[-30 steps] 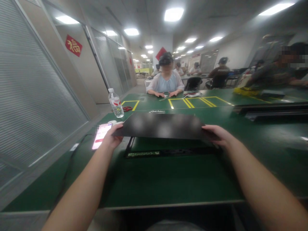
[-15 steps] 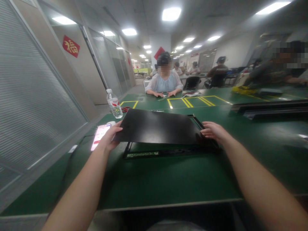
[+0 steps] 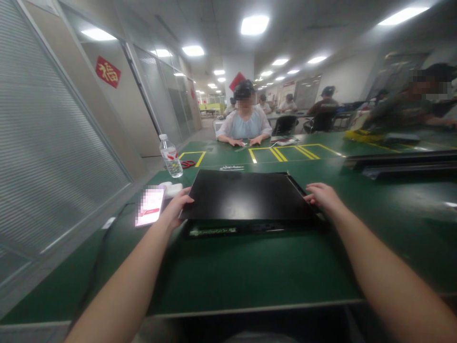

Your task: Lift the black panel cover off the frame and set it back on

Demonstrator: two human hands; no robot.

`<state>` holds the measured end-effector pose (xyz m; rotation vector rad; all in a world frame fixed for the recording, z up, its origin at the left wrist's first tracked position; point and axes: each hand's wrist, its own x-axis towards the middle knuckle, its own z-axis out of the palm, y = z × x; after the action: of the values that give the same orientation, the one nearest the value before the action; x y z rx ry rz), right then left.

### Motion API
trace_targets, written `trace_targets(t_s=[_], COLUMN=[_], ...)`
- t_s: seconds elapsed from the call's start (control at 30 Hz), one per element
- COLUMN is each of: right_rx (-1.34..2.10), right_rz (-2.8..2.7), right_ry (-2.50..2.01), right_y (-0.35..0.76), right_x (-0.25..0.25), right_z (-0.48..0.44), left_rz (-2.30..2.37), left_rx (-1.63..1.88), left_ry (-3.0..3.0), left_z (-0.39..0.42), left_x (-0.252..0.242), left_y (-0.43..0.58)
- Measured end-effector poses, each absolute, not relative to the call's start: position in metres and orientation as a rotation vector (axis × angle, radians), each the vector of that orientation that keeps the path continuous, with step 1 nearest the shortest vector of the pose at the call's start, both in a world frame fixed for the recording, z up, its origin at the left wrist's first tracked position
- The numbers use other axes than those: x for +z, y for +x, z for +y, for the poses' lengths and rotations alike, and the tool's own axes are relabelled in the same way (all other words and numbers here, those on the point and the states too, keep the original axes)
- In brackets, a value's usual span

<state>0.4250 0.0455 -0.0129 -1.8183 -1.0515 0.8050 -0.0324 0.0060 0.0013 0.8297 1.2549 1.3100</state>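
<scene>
A flat, glossy black panel (image 3: 243, 195) lies low over a black frame (image 3: 257, 227), covering most of it. Along the frame's near side a strip of green circuit board (image 3: 213, 232) shows. My left hand (image 3: 177, 207) is closed on the panel's left edge, thumb on top and the other fingers mostly underneath. At the right edge of the panel, my right hand (image 3: 321, 196) has its fingers bent and pressed to the border, where panel and frame meet. Its fingertips are partly hidden there.
Left of the panel are a lit phone (image 3: 150, 206), a white case (image 3: 173, 190) and a water bottle (image 3: 171, 156). Red-handled scissors (image 3: 188, 164) lie behind. Dark long parts (image 3: 403, 162) rest at right on the green table (image 3: 250, 271). A person (image 3: 245, 121) sits opposite.
The panel's left side has come down and the panel has shifted slightly right, covering more of the frame's opening. Both hands moved with it, the left one lower and inward.
</scene>
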Motion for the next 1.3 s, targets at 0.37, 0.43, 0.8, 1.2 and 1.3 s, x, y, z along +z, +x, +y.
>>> trace_targets(t_s=[0.37,0.43,0.8,1.2,1.3], right_rx=[0.807,0.806,0.786,0.691,0.661], right_rz=[-1.065,-1.061,-1.047,-1.107,-1.136], right_ry=[-1.790,-1.795,-1.776,-1.792,-1.825], right_y=[0.425,0.425,0.431,0.437,0.439], right_x=[-0.018,-0.018,-0.026,-0.032,-0.033], right_z=[0.049,0.049,0.054,0.056,0.055], left_rz=[1.261,1.276,1.305,1.340,1.345], left_rx=[1.338,1.331,1.305,1.288,1.295], left_ry=[0.868,0.868,0.910,0.918,0.910], left_z=[0.008,0.006,0.004,0.006,0.006], left_x=[-0.002,0.001,-0.002,-0.007,-0.009], left_y=[-0.036,-0.034,-0.026,-0.027,-0.026])
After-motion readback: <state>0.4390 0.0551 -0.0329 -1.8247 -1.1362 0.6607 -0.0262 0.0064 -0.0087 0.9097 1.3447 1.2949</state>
